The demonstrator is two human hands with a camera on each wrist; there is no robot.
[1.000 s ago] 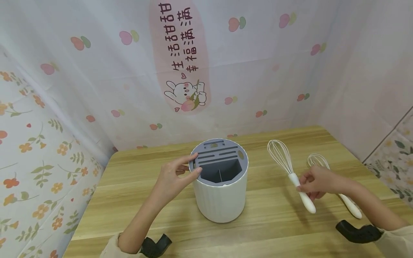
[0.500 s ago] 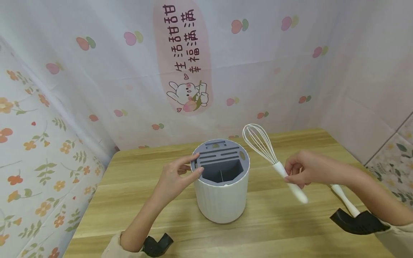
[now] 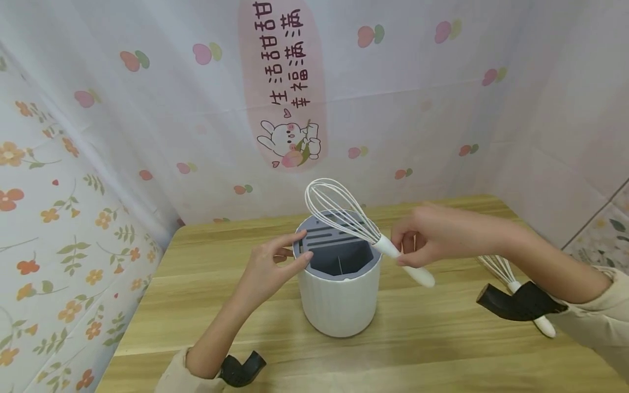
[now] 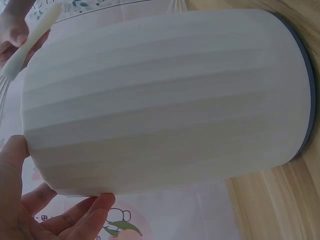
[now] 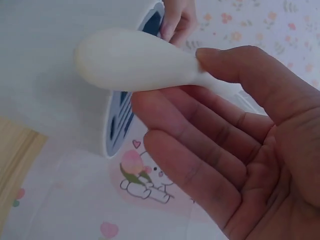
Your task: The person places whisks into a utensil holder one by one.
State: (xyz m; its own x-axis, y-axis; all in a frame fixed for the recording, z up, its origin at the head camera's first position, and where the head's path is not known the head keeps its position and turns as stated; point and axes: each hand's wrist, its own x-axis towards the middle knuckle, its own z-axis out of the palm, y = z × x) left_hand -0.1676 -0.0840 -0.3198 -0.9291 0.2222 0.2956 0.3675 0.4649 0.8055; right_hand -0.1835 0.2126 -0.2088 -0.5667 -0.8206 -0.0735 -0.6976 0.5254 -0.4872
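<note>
A white utensil holder with a grey slotted insert stands upright on the table. My left hand holds its rim from the left, thumb at the front and index finger on the top edge; the left wrist view shows thumb and fingers curved about the rim end. My right hand pinches a white whisk by its handle, raised to the holder's right. The wire loops tilt up and left, overlapping the insert in the head view. Up close, thumb and fingertips grip the handle in the right wrist view.
A second whisk lies on the wooden table at the right, partly hidden by the right forearm and its black wrist mount. Behind the table hangs a printed curtain.
My right hand has lifted the whisk off the table and carried it left and up, until its wires overlap the holder's top. My left hand has stayed at the rim.
</note>
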